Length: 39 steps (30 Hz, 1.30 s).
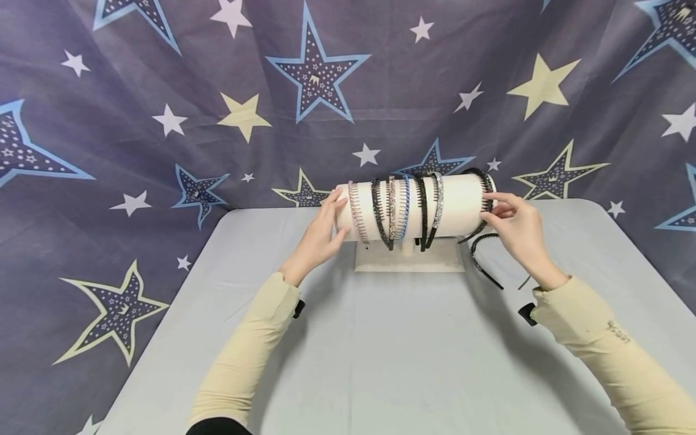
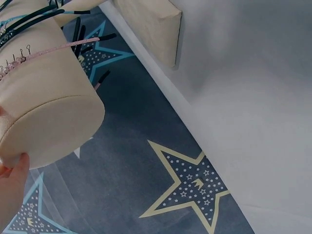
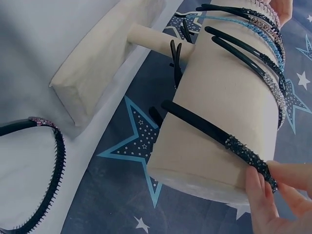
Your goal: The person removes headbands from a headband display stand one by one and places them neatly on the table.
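A cream cylindrical headband stand [image 1: 459, 208] lies sideways on its post, with several headbands round it. At its left end my left hand [image 1: 321, 232] steadies the roll, thumb at the end face [image 2: 58, 126] and fingers on the side. My right hand [image 1: 513, 226] is at the opposite end, pinching a black beaded headband [image 3: 243, 151] between thumb and fingers. That headband sits over the roll near the right rim. Leftward on the roll are a silver-studded headband [image 1: 439, 199], a blue one [image 1: 405, 208] and a pink one [image 1: 356, 211].
Another black headband [image 1: 474, 254], with a pinkish beaded patch, lies on the table to the right of the stand's base [image 1: 408, 263]. The pale grey table [image 1: 380, 350] ends at a star-patterned cloth [image 1: 190, 90] behind the stand.
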### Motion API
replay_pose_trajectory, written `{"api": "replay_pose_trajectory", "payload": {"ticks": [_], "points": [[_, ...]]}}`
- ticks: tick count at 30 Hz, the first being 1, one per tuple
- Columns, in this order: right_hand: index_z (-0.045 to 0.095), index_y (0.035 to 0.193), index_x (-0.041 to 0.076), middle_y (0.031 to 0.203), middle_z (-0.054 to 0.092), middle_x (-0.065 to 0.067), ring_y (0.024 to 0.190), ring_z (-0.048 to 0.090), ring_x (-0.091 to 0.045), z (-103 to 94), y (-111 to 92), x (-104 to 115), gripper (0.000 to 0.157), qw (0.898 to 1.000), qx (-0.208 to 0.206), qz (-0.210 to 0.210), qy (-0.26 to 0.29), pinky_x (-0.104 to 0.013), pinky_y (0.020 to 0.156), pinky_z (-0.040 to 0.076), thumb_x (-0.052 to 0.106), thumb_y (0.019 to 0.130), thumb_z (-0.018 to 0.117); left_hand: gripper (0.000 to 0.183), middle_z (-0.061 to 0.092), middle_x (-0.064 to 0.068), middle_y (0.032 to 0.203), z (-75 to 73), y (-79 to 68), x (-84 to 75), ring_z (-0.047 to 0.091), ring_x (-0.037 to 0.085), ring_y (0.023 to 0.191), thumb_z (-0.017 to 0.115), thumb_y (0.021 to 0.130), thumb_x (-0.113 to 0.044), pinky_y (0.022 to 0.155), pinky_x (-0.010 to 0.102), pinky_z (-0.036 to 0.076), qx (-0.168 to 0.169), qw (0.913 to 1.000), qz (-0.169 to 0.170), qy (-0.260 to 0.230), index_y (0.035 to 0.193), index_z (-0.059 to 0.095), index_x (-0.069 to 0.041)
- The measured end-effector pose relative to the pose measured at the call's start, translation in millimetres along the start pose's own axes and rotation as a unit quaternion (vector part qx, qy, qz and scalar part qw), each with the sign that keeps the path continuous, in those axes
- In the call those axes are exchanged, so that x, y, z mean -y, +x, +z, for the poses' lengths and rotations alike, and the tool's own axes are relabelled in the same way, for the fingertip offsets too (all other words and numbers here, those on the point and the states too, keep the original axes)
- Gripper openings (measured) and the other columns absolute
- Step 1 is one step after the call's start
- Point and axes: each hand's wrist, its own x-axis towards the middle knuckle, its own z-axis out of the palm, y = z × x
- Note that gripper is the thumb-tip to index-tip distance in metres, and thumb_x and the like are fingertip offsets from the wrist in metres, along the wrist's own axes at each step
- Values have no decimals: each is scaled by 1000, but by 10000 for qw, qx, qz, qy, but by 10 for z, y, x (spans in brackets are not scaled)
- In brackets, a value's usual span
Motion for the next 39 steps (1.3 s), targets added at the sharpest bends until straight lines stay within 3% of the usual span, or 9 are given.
{"api": "replay_pose_trajectory", "payload": {"ticks": [10, 26, 33, 39], "points": [[62, 106, 0, 75, 61, -20, 59, 45, 13, -42, -2, -21, 31, 10000, -22, 71, -54, -3, 52, 39, 2, 76, 66, 50, 24, 19, 141, -9, -3, -11, 17, 25, 133, 57, 81, -4, 109, 32, 19, 33, 10000, -51, -4, 125, 37, 7], [61, 108, 0, 72, 59, -11, 58, 47, 16, -141, 7, -124, 32, 9995, -116, 297, -60, -4, 50, 41, 3, 77, 65, 50, 25, 19, 140, -2, 3, 11, 19, 29, 131, 57, 81, -6, 109, 31, 17, 22, 10000, -24, -18, 125, 37, 8], [60, 108, -3, 72, 59, -16, 55, 46, 17, -166, 33, -182, 32, 9993, -153, 350, -16, -2, 52, 41, 0, 77, 63, 50, 25, 19, 140, -3, -4, 11, 17, 26, 132, 57, 81, -5, 109, 31, 17, 5, 10000, -29, -43, 125, 37, 8], [59, 110, -4, 70, 58, -6, 54, 48, 16, -198, 45, -246, 32, 9987, -133, 489, 83, -2, 52, 43, -1, 78, 62, 51, 24, 18, 140, 1, 3, 13, 18, 27, 132, 57, 81, -5, 110, 31, 17, 31, 10000, -58, -52, 125, 37, 8]]}}
